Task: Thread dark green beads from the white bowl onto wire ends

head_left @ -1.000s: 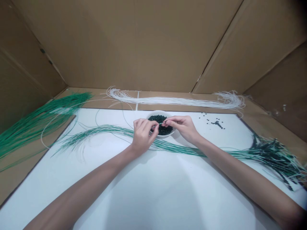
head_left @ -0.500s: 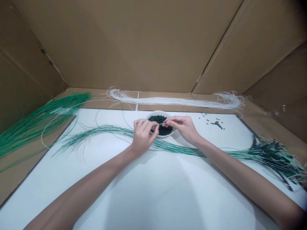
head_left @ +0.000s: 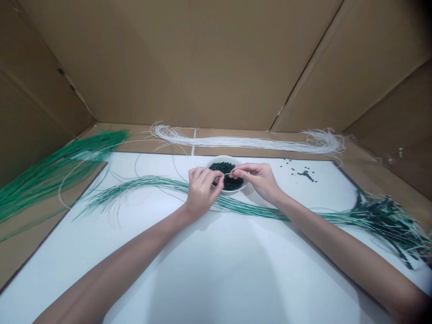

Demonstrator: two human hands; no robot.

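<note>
Over a white bowl [head_left: 232, 192] of small dark green beads [head_left: 221, 167], my two hands face each other. My left hand [head_left: 202, 186] is closed in a pinch on a thin wire [head_left: 227, 174], whose pale end points right. My right hand [head_left: 258, 177] pinches the other side of that wire by its tip; whether a bead sits between its fingers is too small to tell. Beneath both arms a long bundle of green wires [head_left: 249, 208] runs across the white board. Its right end carries many dark pieces [head_left: 384, 211].
Loose beads [head_left: 305, 174] lie scattered on the white board [head_left: 216, 270] right of the bowl. A bundle of white wires [head_left: 249, 142] stretches along the back. More green wires [head_left: 64, 166] spread at the left. Brown cardboard walls [head_left: 189, 63] stand around the table.
Both hands stay almost where they were above the bowl. The wire between the fingertips shows slightly differently; everything else looks the same.
</note>
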